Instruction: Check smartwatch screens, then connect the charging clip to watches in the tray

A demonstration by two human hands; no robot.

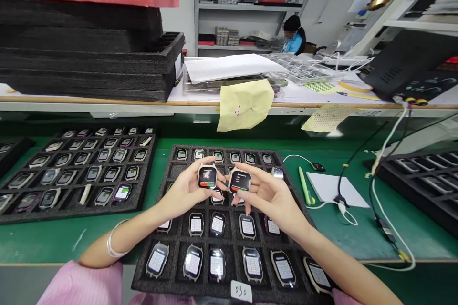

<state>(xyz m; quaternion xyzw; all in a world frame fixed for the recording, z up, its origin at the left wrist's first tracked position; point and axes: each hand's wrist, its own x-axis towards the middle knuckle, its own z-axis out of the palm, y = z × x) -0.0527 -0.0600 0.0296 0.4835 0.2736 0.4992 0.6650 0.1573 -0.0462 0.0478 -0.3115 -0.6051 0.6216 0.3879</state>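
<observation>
My left hand (pixel 184 189) pinches a pale smartwatch body (pixel 207 176) whose lit screen shows a red and green bar. My right hand (pixel 272 195) holds a second watch body (pixel 239 180) with a dark screen, side by side with the first. Both hands hover over the middle of a black foam tray (pixel 171 267), whose slots hold several watch bodies with lit screens. A white label reading 030 (pixel 241 290) sits on the tray's near edge.
A second foam tray of watches (pixel 143 200) lies to the left, another (pixel 422 186) at the right. A green pen (pixel 304 185), white pad (pixel 331 189) and cables (pixel 375 176) lie on the green mat. Stacked foam trays (pixel 107 57) stand on the shelf; a person (pixel 293 33) sits far behind.
</observation>
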